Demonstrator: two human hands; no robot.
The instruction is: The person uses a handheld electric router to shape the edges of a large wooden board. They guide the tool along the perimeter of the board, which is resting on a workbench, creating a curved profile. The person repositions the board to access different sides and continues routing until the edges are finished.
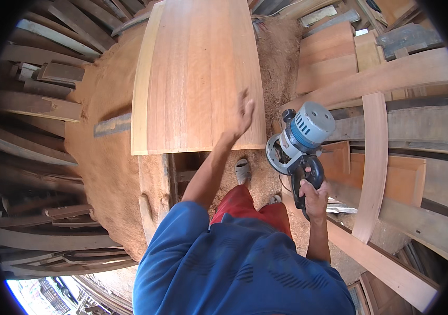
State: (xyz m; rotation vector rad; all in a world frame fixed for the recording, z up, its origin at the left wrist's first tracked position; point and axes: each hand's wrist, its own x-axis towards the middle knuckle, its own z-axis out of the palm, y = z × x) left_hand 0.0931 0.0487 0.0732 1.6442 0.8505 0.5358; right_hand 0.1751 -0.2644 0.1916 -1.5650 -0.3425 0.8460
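My right hand (316, 198) is wrapped round the black handle of a router (308, 131). This power tool has a light grey-blue motor housing and a round base, and it is held tilted to the right of the wide wooden panel (198, 79). The panel is made of reddish-brown boards, with a paler strip along its left edge. Over the panel's near right part, my left hand (244, 115) is held with its fingers stretched out and slightly blurred, nothing in it. Whether that hand touches the wood, I cannot tell.
Stacked planks (50, 107) line the left side beside sawdust-covered ground (103, 173). To the right lie long boards (373, 163) crossing one another, over an orange-brown panelled piece (400, 176). A short plank (112, 126) sticks out left of the panel. Sandalled feet (242, 170) stand below.
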